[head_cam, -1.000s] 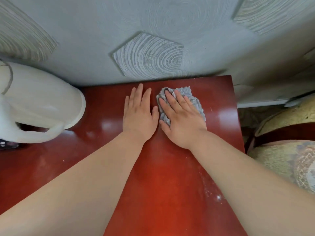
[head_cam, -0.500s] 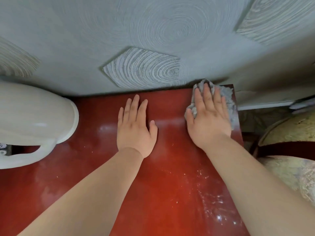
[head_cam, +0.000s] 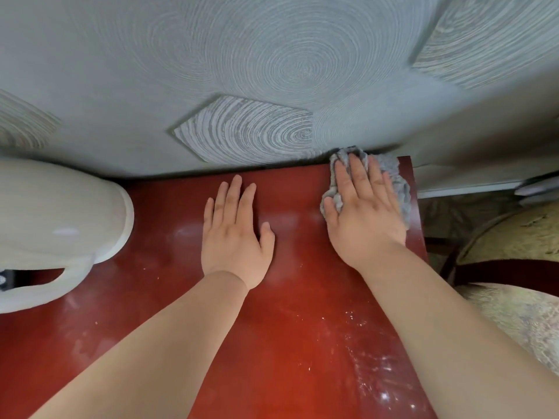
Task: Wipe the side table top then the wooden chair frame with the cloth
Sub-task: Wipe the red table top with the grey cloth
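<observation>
A glossy red-brown side table top (head_cam: 296, 334) fills the lower view, with white dust specks near its right front. My right hand (head_cam: 363, 213) presses flat, fingers straight, on a crumpled grey cloth (head_cam: 396, 182) at the table's far right corner, against the wall. My left hand (head_cam: 234, 234) rests flat on the bare table top, left of the cloth, fingers straight. At the right edge shows the chair, with a dark wooden frame (head_cam: 496, 270) and patterned cushions (head_cam: 520, 322).
A large white ceramic jug (head_cam: 54, 225) with a handle stands on the table's left side. A grey textured wall (head_cam: 272, 86) runs along the table's back edge. A white baseboard (head_cam: 465, 189) shows behind the chair.
My right hand slid the cloth from the table's middle, beside the left hand, to the far right corner. The left hand stayed flat in about the same place.
</observation>
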